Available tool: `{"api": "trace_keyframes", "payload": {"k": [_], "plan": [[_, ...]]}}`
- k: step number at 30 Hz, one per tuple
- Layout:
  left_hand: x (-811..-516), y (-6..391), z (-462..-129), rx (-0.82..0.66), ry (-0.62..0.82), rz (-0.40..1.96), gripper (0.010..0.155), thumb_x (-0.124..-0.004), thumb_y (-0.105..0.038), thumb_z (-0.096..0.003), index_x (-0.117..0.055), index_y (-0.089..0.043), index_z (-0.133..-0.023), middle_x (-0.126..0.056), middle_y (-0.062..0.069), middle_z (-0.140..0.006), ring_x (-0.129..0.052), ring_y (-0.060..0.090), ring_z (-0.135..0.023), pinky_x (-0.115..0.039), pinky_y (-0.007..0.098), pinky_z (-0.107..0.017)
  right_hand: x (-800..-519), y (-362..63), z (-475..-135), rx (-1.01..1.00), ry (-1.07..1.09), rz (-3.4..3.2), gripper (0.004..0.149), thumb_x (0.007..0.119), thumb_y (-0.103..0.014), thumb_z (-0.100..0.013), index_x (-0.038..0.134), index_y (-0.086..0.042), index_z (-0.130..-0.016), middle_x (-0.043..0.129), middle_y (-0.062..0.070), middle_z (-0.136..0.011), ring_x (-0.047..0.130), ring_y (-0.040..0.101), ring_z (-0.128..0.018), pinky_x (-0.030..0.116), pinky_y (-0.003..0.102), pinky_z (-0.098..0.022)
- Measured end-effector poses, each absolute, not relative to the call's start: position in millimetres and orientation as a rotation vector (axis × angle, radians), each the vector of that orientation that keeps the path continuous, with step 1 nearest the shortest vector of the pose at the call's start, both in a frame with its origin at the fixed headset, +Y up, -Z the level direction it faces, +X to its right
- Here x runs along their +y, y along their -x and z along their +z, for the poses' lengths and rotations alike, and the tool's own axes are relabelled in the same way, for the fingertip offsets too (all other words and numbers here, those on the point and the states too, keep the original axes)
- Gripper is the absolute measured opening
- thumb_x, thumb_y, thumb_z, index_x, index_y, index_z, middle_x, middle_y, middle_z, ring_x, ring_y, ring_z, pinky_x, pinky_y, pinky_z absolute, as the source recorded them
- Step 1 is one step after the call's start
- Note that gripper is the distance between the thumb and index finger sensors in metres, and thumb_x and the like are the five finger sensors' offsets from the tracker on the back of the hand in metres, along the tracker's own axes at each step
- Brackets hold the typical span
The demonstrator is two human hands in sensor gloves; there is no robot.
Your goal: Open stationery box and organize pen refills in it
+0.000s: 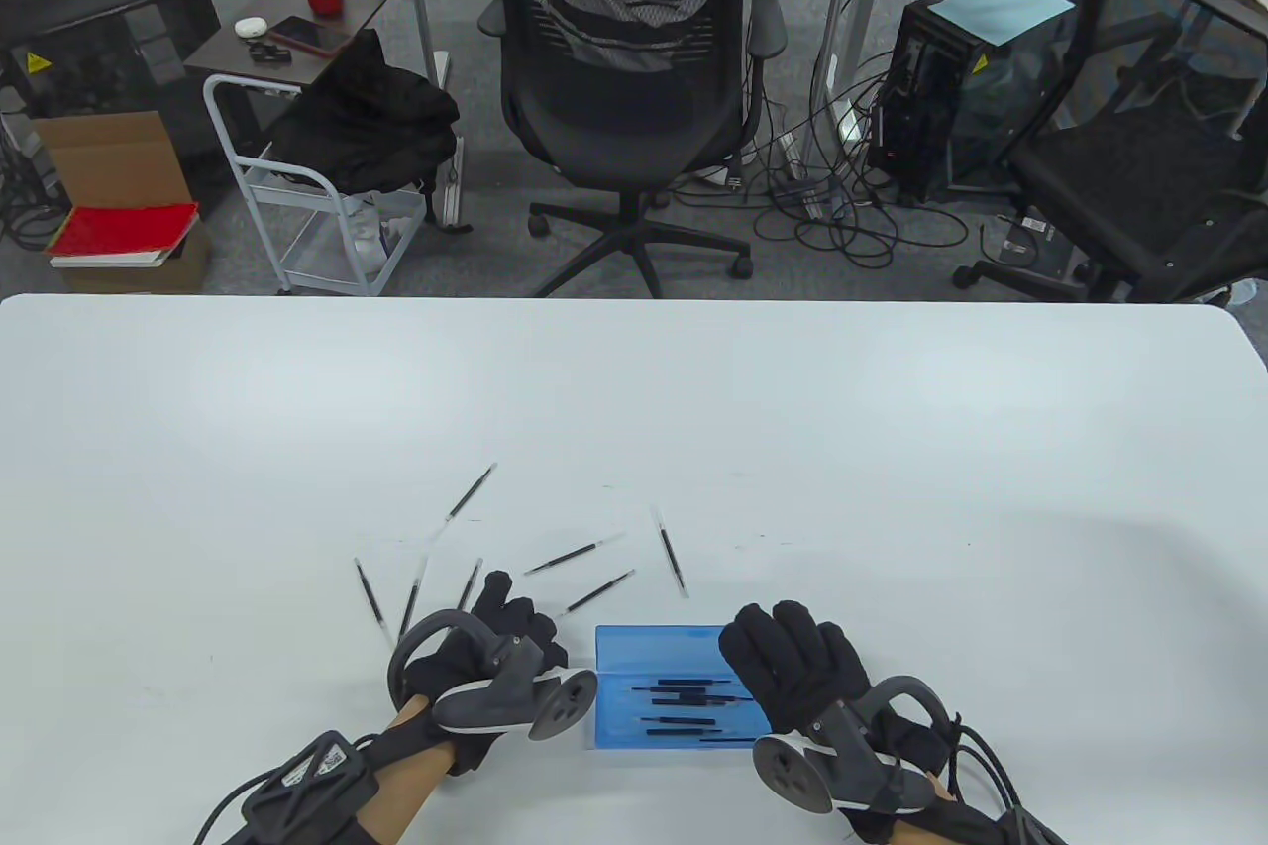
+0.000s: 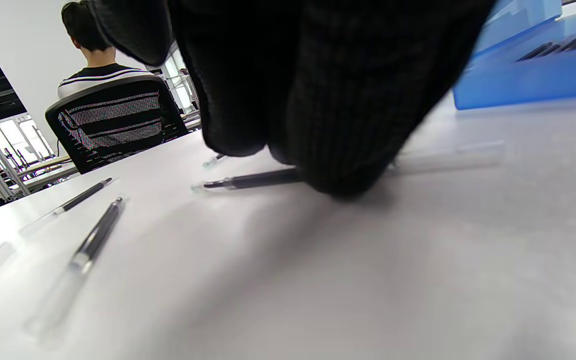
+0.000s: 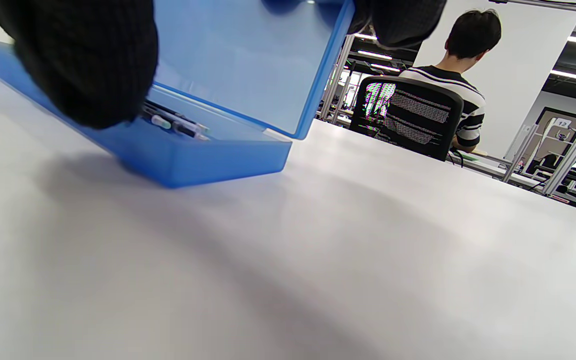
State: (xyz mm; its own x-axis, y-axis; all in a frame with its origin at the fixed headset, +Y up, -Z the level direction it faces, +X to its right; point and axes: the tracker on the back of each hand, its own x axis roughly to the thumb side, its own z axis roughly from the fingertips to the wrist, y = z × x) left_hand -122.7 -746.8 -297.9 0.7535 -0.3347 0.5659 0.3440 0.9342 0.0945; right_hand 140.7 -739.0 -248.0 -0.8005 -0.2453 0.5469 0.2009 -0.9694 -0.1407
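A blue stationery box (image 1: 634,696) lies near the table's front edge with its lid (image 3: 238,60) raised. Several black pen refills (image 1: 693,708) lie inside it. My right hand (image 1: 783,652) holds the lid up, with the thumb (image 3: 83,65) low at the box front and the fingers over the lid's top edge. My left hand (image 1: 510,622) is on the table just left of the box. Its fingertips (image 2: 318,125) pinch a loose pen refill (image 2: 253,179) against the tabletop. Several more refills (image 1: 575,556) lie scattered beyond the left hand.
The white table (image 1: 892,449) stretches wide beyond and to the right of the box. Behind its far edge stand a black office chair (image 1: 624,43) with a seated person, a small cart (image 1: 317,191) and a second chair (image 1: 1139,181).
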Motion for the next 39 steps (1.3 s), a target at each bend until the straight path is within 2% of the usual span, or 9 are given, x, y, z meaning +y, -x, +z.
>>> {"api": "trace_keyframes", "payload": {"k": [16, 26, 39], "plan": [[-748, 124, -300, -0.703, 0.014, -0.338, 0.038, -0.099, -0.026, -0.0442, -0.091, -0.036, -0.080, -0.095, -0.011, -0.091, -0.096, 0.017, -0.089, -0.056, 0.062, -0.084, -740, -141, -247, 0.109, 0.852, -2.773, 0.109, 0.087, -0.051, -0.041, 0.020, -0.017, -0.119, 0.022, 0.020, -0.129, 0.041, 0.053, -0.115, 0.054, 0.064, -0.080], [-750, 129, -305, -0.739, 0.062, -0.288, 0.039, -0.097, -0.025, -0.0457, -0.089, -0.039, -0.082, -0.094, -0.014, -0.091, -0.094, 0.018, -0.092, -0.054, 0.063, -0.085, -740, -140, -248, 0.099, 0.847, -2.778, 0.109, 0.087, -0.052, -0.041, 0.020, -0.017, -0.119, 0.021, 0.019, -0.129, 0.040, 0.053, -0.115, 0.054, 0.064, -0.080], [-752, 133, -310, -0.772, 0.108, -0.227, 0.042, -0.097, -0.024, -0.0460, -0.087, -0.035, -0.085, -0.094, -0.010, -0.092, -0.092, 0.019, -0.093, -0.051, 0.063, -0.085, -740, -140, -249, 0.092, 0.841, -2.778, 0.109, 0.086, -0.052, -0.041, 0.019, -0.017, -0.119, 0.021, 0.019, -0.129, 0.040, 0.053, -0.115, 0.054, 0.064, -0.080]]}}
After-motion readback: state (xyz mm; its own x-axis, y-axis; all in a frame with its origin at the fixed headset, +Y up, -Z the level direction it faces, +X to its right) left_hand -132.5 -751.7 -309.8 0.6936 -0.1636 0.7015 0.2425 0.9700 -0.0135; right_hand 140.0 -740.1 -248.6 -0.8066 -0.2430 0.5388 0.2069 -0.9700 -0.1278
